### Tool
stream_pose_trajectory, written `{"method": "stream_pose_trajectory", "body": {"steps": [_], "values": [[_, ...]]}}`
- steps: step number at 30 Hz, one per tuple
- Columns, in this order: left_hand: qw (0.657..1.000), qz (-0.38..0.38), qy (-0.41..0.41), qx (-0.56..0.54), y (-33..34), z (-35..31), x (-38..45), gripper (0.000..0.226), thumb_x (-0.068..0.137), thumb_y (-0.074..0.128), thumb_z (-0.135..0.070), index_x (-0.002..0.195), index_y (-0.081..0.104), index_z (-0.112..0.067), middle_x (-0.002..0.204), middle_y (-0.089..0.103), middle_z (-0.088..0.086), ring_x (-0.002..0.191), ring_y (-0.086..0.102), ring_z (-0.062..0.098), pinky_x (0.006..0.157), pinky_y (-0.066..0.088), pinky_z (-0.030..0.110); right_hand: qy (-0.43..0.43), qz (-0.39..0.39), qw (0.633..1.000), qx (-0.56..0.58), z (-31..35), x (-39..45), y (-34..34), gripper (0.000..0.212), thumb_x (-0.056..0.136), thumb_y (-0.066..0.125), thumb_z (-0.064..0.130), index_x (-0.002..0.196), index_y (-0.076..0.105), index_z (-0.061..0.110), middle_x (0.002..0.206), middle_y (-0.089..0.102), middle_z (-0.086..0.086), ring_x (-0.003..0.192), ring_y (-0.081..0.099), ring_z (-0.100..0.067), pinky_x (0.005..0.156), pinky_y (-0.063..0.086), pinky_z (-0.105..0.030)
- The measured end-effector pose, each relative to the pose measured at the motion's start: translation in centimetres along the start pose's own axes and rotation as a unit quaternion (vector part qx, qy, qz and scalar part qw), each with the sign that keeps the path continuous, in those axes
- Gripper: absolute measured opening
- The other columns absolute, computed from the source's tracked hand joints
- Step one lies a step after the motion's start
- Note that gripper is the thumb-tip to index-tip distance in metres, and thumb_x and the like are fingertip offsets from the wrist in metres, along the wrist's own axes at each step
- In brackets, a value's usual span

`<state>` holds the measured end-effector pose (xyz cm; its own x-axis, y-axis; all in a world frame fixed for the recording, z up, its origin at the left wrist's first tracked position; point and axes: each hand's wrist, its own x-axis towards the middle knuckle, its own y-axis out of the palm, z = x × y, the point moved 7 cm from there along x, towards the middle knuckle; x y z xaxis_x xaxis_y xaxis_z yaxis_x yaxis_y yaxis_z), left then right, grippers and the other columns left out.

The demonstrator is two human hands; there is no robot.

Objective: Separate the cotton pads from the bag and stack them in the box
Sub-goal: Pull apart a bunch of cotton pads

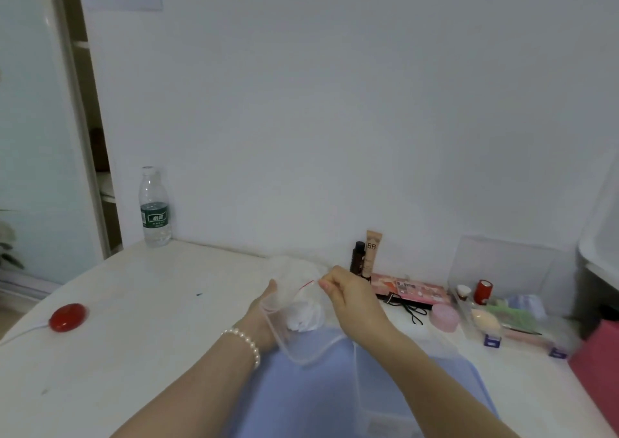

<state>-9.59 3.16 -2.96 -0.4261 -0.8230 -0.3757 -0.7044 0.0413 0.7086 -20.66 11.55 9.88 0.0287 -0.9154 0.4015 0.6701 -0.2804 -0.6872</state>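
A clear zip bag (294,333) with a red seal line hangs tilted above the table, white cotton pads (306,317) bunched inside it. My left hand (263,317), a pearl bracelet on its wrist, grips the bag's left side from behind. My right hand (351,298) pinches the bag's top edge at the red strip. Below the bag, a clear plastic box (361,384) stands on a light blue mat (301,404); its walls are faint and hard to trace.
On the white table (150,303) a water bottle (154,208) stands at the back left, near a red round device (68,317) with a white cable. Right: cosmetic tubes (366,256), a pink palette (413,292), a pink round case (444,317), a clear organizer (502,323), a pink box (599,367).
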Motion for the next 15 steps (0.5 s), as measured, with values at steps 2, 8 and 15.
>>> {"method": "stream_pose_trajectory", "body": {"steps": [2, 8, 15], "values": [[0.996, -0.052, 0.072, 0.023, -0.3, -1.8, -0.9, 0.058, 0.096, 0.041, -0.047, 0.119, 0.054, 0.004, 0.106, 0.062, 0.019, 0.089, 0.058, 0.031, 0.075, 0.045, 0.041, 0.004, -0.004, 1.0, -0.008, -0.5, 0.0, 0.1, 0.026, 0.097, 0.044, 0.025, 0.08, 0.052, 0.007, 0.068, 0.047, 0.004, 0.065, 0.042, -0.013, 0.062, 0.035, -0.03], [0.845, -0.042, 0.352, 0.4, 4.6, -8.0, -9.6, 0.041, 0.079, 0.064, -0.049, 0.115, 0.059, -0.032, 0.135, 0.047, -0.015, 0.12, 0.045, 0.004, 0.101, 0.031, 0.024, -0.04, -0.089, 0.994, -0.046, -0.3, 0.9, -1.8, 0.022, 0.093, 0.054, 0.023, 0.082, 0.066, 0.008, 0.083, 0.05, 0.0, 0.082, 0.049, -0.017, 0.072, 0.036, -0.024], [0.6, -0.071, 0.41, 0.683, 7.0, -6.6, -11.1, 0.028, 0.09, 0.061, -0.024, 0.118, 0.066, -0.02, 0.125, 0.062, -0.007, 0.121, 0.053, 0.007, 0.094, 0.031, 0.007, -0.061, -0.204, 0.974, -0.073, 0.8, -1.4, -2.0, 0.02, 0.091, 0.053, 0.024, 0.093, 0.071, 0.017, 0.083, 0.067, -0.001, 0.077, 0.06, -0.017, 0.068, 0.047, -0.03]]}}
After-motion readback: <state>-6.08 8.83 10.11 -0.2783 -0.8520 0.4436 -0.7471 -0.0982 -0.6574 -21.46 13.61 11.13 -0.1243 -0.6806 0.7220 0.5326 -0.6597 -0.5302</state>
